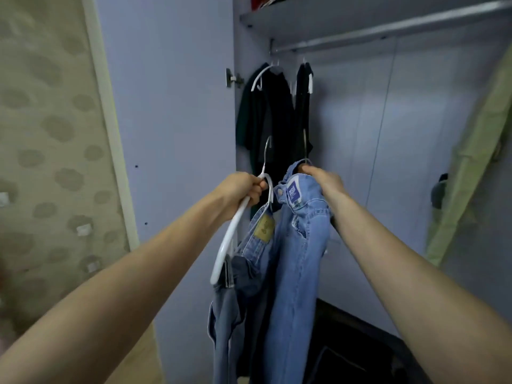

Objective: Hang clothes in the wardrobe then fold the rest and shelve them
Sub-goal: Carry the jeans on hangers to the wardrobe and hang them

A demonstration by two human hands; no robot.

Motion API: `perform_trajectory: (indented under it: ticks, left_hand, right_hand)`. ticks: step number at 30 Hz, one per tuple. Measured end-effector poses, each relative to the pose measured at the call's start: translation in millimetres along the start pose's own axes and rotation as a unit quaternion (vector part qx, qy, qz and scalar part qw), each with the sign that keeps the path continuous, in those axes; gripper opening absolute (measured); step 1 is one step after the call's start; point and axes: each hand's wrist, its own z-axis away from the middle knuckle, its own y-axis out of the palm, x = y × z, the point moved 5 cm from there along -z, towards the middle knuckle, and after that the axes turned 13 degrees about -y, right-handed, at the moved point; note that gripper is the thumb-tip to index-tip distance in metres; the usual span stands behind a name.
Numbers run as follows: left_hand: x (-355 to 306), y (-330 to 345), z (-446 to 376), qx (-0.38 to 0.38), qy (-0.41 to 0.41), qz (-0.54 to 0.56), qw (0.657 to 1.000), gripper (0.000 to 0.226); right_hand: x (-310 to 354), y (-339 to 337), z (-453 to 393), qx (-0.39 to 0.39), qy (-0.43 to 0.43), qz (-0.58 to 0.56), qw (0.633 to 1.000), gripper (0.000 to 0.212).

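- The left hand (243, 189) is clenched around the neck of a white hanger (235, 231), just below its metal hook, which points up toward 12 o'clock.
- The hanger's white arm slopes down from that hand toward 7 o'clock; a pair of faded jeans (230, 314) hangs from it, with a tan waistband patch showing.
- The right hand (322, 180) grips the top of a second pair of light blue jeans (299, 273) at the waistband, fingers curled into the cloth; a blue label sits just at 8 o'clock of the hand.
- A thin metal hook shows just above the right hand's fingers; what it belongs to is hidden.
- The two pairs of jeans hang side by side, touching, between the forearms.
- Beyond the hands, at 12 o'clock, the open wardrobe (415, 120) holds a metal rail (388, 31) under a shelf (332, 18).
- Two dark garments (266, 115) hang from the rail's left end on white hangers.
- A red item lies on the shelf.
- At 9 o'clock stands the wardrobe door (171, 106), and past it patterned wallpaper (47, 134).
- A pale green cloth (476, 162) hangs at 3 o'clock.
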Motion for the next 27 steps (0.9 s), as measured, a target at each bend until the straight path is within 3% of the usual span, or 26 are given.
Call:
perform_trajectory:
  ticks: [9, 14, 16, 20, 22, 27]
  left_hand:
    - [-112.5, 76.3, -82.4, 0.137, 0.025, -0.111, 0.984, 0.032]
    - [-160.3, 116.8, -137.8, 0.137, 0.104, -0.137, 0.976, 0.033]
    - [-178.3, 131.1, -163.4, 0.135, 0.129, -0.135, 0.973, 0.034]
    - [-205.4, 153.8, -225.9, 0.078, 0.182, -0.198, 0.960, 0.025]
    - [-223.1, 164.8, -255.7, 0.014, 0.230, -0.254, 0.939, 0.015]
    - [-275.2, 209.8, -312.6, -0.077, 0.340, -0.340, 0.873, 0.022]
  right_hand:
    - [72.8, -18.4, -108.7, -0.117, -0.052, 0.071, 0.989, 0.047]
    - [97.9, -44.1, -163.6, -0.120, -0.086, 0.120, 0.982, 0.016]
    - [101.0, -56.1, -188.2, -0.113, -0.104, 0.136, 0.979, 0.016]
    - [103.3, -74.8, -225.8, -0.115, -0.139, 0.142, 0.973, 0.018]
    - [106.8, -76.0, -250.7, -0.108, -0.165, 0.133, 0.971, 0.019]
    - [124.8, -71.9, -360.0, -0.118, -0.158, 0.162, 0.967, 0.014]
